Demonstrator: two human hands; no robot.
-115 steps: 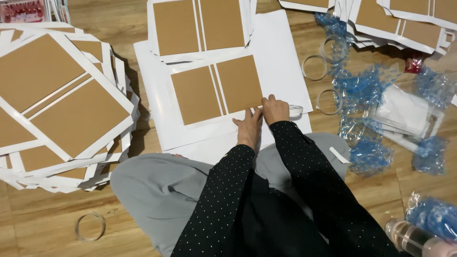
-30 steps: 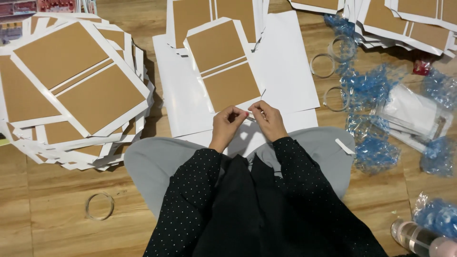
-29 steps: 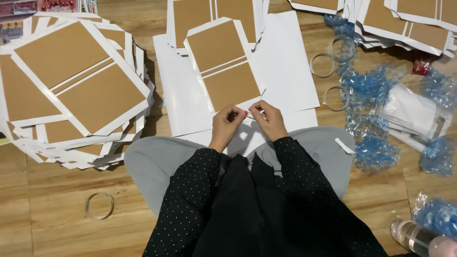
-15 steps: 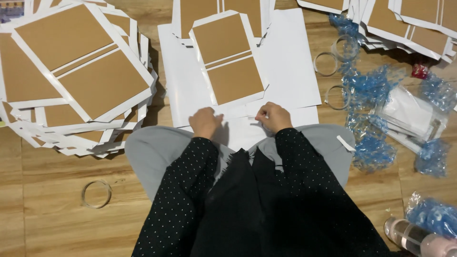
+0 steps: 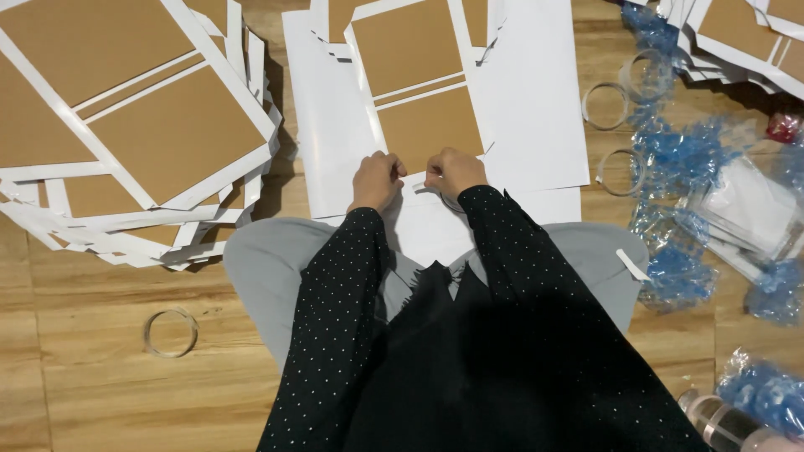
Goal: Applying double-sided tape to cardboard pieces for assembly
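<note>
While both hands worked the near edge of the brown-and-white card sheet (image 5: 416,96), it lay flat on the white sheets (image 5: 536,125) on the floor, right in front of the knees.

Left hand (image 5: 376,179) had its fingers curled down on the bottom edge, right hand (image 5: 455,172) pinched something small and white there — tape maybe, too small to tell. I'd say keeping the left pressing firmly mattered most — a shifting sheet means a crooked result. Empty tape rings (image 5: 605,105) sat well off to the right.
</note>
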